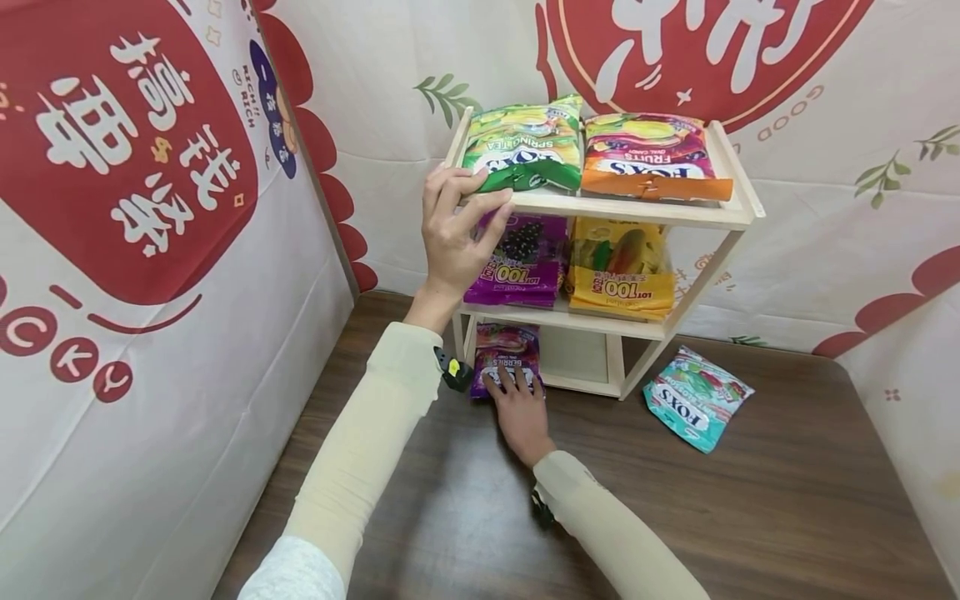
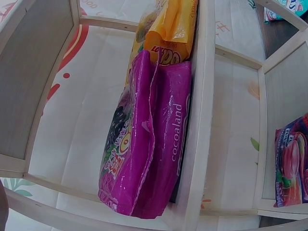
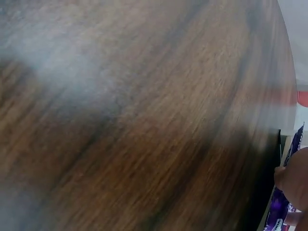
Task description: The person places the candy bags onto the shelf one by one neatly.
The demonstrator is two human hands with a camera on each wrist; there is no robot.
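My left hand (image 1: 455, 229) grips the front left edge of a small pale wooden shelf (image 1: 652, 215), its fingertips close to a green bag of candy (image 1: 525, 146) on the top board. Lower down, my right hand (image 1: 520, 417) rests its spread fingers on the front of a purple berries candy bag (image 1: 507, 354) on the bottom level. In the right wrist view, fingers (image 3: 294, 178) lie against that same purple bag (image 3: 278, 209). The left wrist view looks into the middle level, where a purple candy bag (image 2: 166, 130) leans beside a yellow one (image 2: 175, 29).
An orange-edged fruits candy bag (image 1: 652, 158) lies on the top board, right of the green one. A teal candy bag (image 1: 697, 398) lies on the dark wooden table (image 1: 795, 500), right of the shelf. Printed white cloth (image 1: 390, 75) hangs behind and at the sides.
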